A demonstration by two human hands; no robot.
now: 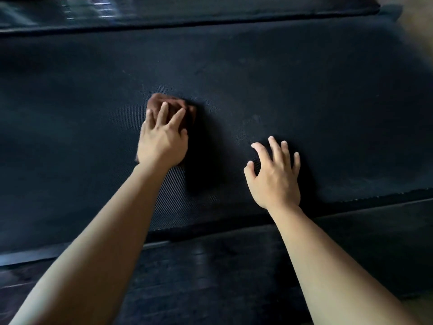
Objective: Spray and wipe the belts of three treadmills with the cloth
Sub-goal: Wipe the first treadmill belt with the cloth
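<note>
Since the head view looks almost straight down, pretty much everything in it is the wide black textured treadmill belt (316,90), running left to right across the middle. The left hand (161,141) lies flat on top of a bunched-up brown cloth (169,105), fingers straight and a bit fanned out, pressing it onto the belt rather than gripping it. The cloth sits roughly mid-belt, left of centre, and sticks out past the fingertips on the far side, with a small bit also showing by the heel of the hand.

The right hand (275,177) is off to the right and nearer the body, well apart from the cloth, holding nothing, all fingers spread wide over the belt surface. Can't really tell if it's actually touching the belt or sitting just above it, the shadow under it is too dark.

Both bare forearms reach in from the bottom over the glossy dark near side rail (210,273). Another shiny dark far side rail (164,12) runs along the top edge, and a blurry patch of tan floor (419,26) shows top right
</note>
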